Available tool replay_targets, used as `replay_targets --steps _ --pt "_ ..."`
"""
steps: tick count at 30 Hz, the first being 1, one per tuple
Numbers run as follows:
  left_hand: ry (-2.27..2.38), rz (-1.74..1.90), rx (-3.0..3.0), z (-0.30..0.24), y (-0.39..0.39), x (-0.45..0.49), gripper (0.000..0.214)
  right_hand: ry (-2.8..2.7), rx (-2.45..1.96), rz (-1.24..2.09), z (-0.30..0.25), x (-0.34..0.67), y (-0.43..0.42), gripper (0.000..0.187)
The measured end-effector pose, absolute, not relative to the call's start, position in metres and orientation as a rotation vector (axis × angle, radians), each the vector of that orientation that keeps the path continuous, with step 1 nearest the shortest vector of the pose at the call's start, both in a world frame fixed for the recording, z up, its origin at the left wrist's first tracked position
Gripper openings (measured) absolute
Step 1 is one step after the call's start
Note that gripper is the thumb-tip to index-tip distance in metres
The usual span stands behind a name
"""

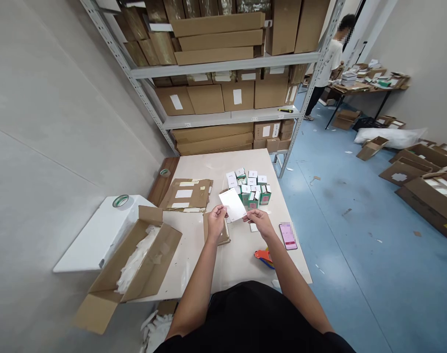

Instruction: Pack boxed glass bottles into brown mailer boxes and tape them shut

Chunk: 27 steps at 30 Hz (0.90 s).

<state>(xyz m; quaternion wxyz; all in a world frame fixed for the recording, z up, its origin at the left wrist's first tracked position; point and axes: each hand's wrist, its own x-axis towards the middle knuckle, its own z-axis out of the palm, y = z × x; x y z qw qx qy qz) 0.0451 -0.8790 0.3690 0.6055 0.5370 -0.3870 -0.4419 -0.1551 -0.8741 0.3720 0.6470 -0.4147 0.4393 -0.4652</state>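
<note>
A white sheet of paper (233, 205), perhaps a label, is held up over the table between both hands. My left hand (217, 220) pinches its lower left edge. At its lower right corner, the fingers of my right hand (258, 220) are closed on it. Behind the sheet stand several small green-and-white boxes (265, 195), grouped together and partly covered by it. A small cardboard box (222, 236) lies beneath my left hand. Near my right forearm is an orange and blue tool (263, 255), partly hidden by the arm.
A phone (288, 236) lies by the table's right edge. Flattened cardboard (188, 193) is on the left. An open carton (146, 264) holds white material. Shelves (223, 120) with boxes stand behind the table. A person (328, 63) stands at the far right.
</note>
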Motion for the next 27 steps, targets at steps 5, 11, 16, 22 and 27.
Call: replay_targets --steps 5,11,16,22,27 --pt "-0.854 -1.059 1.238 0.369 -0.878 0.044 0.040 0.980 -0.967 -1.049 0.376 -0.155 -0.872 0.029" --pt "-0.882 -1.022 1.244 0.374 -0.875 0.045 0.039 1.018 -0.991 -1.064 0.376 -0.157 -0.871 0.031" --pt "-0.916 -0.992 1.255 0.376 -0.872 0.046 0.040 1.026 -0.993 -1.069 0.377 -0.157 -0.869 0.031" --pt "-0.937 -0.987 1.258 0.378 -0.869 0.045 0.043 1.023 -0.983 -1.061 0.379 -0.157 -0.864 0.030" --pt "-0.936 -0.978 1.260 0.381 -0.866 0.043 0.043 1.027 -0.979 -1.061 0.377 -0.159 -0.862 0.030"
